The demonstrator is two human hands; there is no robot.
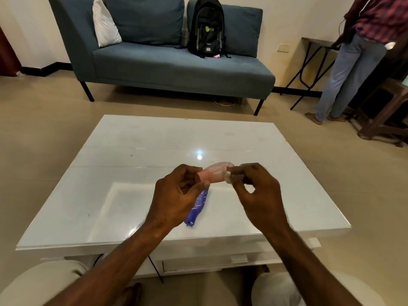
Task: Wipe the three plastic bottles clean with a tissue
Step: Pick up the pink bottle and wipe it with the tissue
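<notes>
A ribbed pink plastic bottle (215,172) is held in the air above the white table (132,151), lying roughly level. My left hand (176,195) grips its left end between thumb and fingers. Pinched in my right hand (256,186), a small crumpled white tissue (228,176) presses against the bottle's right part. A purple plastic bottle (197,208) lies on the table under my left hand, partly hidden by it, its small end toward me. I see no third bottle on the table.
The glossy white table's near edge (176,241) runs just in front of my knees. Beyond it stands a blue sofa (176,67) with a black backpack (207,27) and a small pink item beside it. A person (357,58) stands at the far right by a dark folding table.
</notes>
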